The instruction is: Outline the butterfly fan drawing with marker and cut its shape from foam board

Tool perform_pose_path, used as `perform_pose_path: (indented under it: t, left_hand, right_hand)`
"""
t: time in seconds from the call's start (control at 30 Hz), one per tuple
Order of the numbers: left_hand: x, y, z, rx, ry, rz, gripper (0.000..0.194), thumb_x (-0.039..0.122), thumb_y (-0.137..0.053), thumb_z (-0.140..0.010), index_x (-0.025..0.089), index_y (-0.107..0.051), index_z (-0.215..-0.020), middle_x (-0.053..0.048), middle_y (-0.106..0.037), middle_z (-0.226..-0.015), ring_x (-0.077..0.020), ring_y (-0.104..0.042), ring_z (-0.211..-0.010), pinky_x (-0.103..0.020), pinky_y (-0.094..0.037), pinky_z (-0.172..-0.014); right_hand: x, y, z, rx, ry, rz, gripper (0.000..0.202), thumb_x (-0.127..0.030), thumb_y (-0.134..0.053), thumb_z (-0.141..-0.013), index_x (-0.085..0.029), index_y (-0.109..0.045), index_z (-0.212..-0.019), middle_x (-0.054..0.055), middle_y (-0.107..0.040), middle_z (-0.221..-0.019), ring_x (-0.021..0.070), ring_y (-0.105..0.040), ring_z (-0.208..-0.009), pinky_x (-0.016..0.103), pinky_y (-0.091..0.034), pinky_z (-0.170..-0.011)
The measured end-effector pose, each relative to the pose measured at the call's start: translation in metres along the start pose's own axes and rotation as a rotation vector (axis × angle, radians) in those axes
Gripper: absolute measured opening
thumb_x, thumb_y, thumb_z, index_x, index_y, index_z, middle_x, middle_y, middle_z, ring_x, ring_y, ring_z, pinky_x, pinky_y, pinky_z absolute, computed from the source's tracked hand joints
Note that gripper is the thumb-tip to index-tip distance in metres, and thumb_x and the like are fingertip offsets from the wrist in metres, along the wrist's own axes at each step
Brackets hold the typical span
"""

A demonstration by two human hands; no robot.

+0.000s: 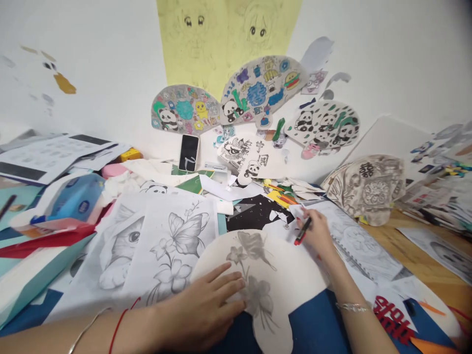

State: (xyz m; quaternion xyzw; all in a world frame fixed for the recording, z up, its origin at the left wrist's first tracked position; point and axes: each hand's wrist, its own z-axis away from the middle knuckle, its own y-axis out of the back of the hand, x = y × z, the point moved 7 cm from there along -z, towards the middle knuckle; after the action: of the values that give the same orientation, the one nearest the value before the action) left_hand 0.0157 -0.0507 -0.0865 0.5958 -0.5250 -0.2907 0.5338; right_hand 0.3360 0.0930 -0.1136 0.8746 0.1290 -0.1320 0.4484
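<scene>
A white fan-shaped cutout lies in front of me, with a grey pencil drawing of a butterfly and flowers on its left half and handle. My left hand rests flat over its left side, fingers stretched out. In my right hand, above the cutout's upper right edge, is a black-and-red pen, pinched with its red end pointing down and left. Whether it touches anything, I cannot tell. Left of the cutout is a paper sheet with a similar butterfly and flower drawing.
A cat drawing lies further left, near a blue plastic pack. Decorated panda fans stand against the wall, with a phone below. Scattered pens lie behind the cutout. A spiral sketchbook and red cutout lettering are at right.
</scene>
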Motion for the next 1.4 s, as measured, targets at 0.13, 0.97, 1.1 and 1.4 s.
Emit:
perform_pose_path:
  t: [0.13,0.97,1.1,1.4]
  left_hand:
    - [0.018,-0.004,0.016,0.032,-0.143,-0.004,0.019,0.017,-0.054,-0.082,0.020,-0.059,-0.100,-0.007,-0.065,-0.102,-0.0206,-0.056,-0.102,-0.041,-0.039,-0.105]
    - [0.004,-0.026,0.023,0.037,-0.021,-0.094,0.027,0.026,-0.044,-0.090,0.015,-0.055,-0.111,-0.011,-0.057,-0.112,-0.0254,-0.048,-0.113,-0.051,-0.029,-0.108]
    - [0.002,-0.029,0.025,0.066,0.018,-0.086,0.032,0.030,-0.043,-0.090,0.014,-0.053,-0.116,-0.013,-0.054,-0.120,-0.0291,-0.045,-0.119,-0.055,-0.026,-0.108]
    - [0.000,-0.028,0.020,0.009,0.013,-0.052,0.031,0.027,-0.042,-0.092,0.014,-0.053,-0.119,-0.011,-0.058,-0.116,-0.0267,-0.047,-0.118,-0.054,-0.027,-0.109]
  right_hand:
    - [-0.042,-0.039,0.004,-0.326,0.223,-0.131,0.004,-0.021,-0.047,-0.078,-0.022,-0.044,-0.076,0.007,-0.062,-0.108,0.0267,-0.048,-0.115,0.044,-0.037,-0.092]
    - [-0.062,-0.051,0.020,-0.499,0.119,-0.299,0.019,-0.029,-0.050,-0.081,-0.023,-0.034,-0.071,0.003,-0.065,-0.092,0.0181,-0.060,-0.083,0.029,-0.042,-0.072]
    - [-0.052,-0.045,0.018,-0.499,0.100,-0.241,0.020,-0.028,-0.054,-0.078,-0.023,-0.035,-0.072,0.001,-0.065,-0.087,0.0166,-0.058,-0.076,0.027,-0.040,-0.068]
    - [-0.079,-0.040,0.015,-0.315,0.083,-0.304,0.019,-0.029,-0.054,-0.081,-0.022,-0.038,-0.073,0.003,-0.063,-0.091,0.0176,-0.057,-0.082,0.029,-0.039,-0.073]
